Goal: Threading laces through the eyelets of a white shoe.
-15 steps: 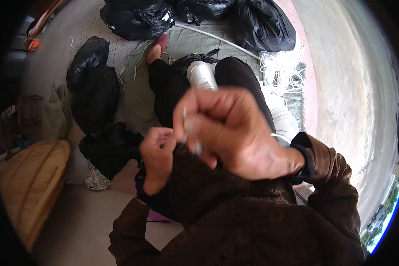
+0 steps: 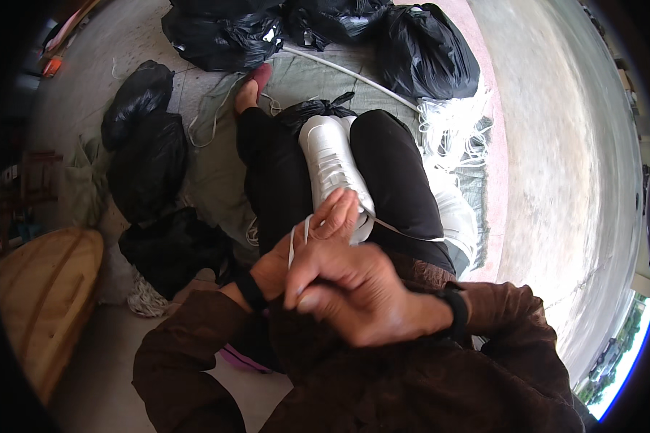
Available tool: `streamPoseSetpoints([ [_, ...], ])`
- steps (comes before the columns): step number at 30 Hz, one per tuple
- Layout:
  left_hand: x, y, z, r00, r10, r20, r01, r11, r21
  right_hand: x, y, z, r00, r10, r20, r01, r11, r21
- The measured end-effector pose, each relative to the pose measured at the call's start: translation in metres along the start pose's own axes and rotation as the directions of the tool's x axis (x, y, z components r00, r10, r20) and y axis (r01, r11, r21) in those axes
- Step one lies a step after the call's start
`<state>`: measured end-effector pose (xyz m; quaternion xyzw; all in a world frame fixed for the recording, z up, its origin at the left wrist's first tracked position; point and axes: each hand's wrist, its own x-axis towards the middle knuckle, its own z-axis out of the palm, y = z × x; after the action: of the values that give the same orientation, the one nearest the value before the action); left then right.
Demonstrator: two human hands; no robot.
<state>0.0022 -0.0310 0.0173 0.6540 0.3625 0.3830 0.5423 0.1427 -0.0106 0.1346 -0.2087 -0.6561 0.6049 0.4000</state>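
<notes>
Clearly mid-lacing: white sneaker (image 2: 334, 169) propped on the lap at frame centre, between the two black-trousered thighs, toe pointing toward the top of the frame. Left hand (image 2: 303, 249) just below the shoe's near end, fingers curled and pinching the thin white lace (image 2: 293, 244), which drops as a short loop beside the thumb. Right hand (image 2: 354, 292) lower centre, knuckles up, fingers folded tight together over the left; whether gripping the lace too, cannot tell. A second run of lace (image 2: 404, 232) stretched taut to the right across the thigh.

Likely trouble, judged from here: lace slipping out of the pinch, given how thin it is and how little is held; shoe rolling off the lap, wedged only by the knees and held by no hand; taut strand pulling out of an eyelet under a hard tug.

Packages: bulging black plastic bags (image 2: 422, 50) across the top of the frame, more black bags (image 2: 144, 155) down the left side, knotted shut, no labels visible. Bundle of loose white laces (image 2: 451, 130) at upper right, beside the thigh. Pale wooden board (image 2: 47, 296) at lower left. No signs visible.
</notes>
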Motion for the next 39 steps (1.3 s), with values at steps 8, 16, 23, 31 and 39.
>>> streamPoseSetpoints([
  [8, 0.053, 0.052, -0.037, 0.885, -0.450, 0.119, 0.180, 0.567, 0.804, -0.045, 0.096, -0.110, 0.881, 0.290, -0.373, -0.427, 0.828, -0.365],
  [16, 0.031, 0.022, -0.040, 0.688, -0.721, 0.078, 0.637, 0.550, -0.539, -0.050, 0.087, -0.069, 0.944, -0.100, 0.313, 0.291, 0.699, -0.653],
  [23, 0.042, 0.005, -0.039, 0.561, -0.809, 0.178, 0.792, 0.461, -0.400, -0.045, 0.090, -0.044, 0.935, -0.098, 0.340, 0.321, 0.638, -0.700],
  [31, 0.058, 0.054, -0.033, 0.731, -0.416, -0.541, 0.110, 0.854, -0.508, -0.014, 0.077, -0.066, 0.970, -0.218, -0.107, 0.126, 0.829, -0.545],
  [39, -0.001, 0.033, -0.004, 0.880, -0.392, -0.268, 0.311, 0.902, -0.300, -0.006, 0.105, -0.113, 0.931, 0.353, -0.088, -0.343, 0.772, -0.535],
])
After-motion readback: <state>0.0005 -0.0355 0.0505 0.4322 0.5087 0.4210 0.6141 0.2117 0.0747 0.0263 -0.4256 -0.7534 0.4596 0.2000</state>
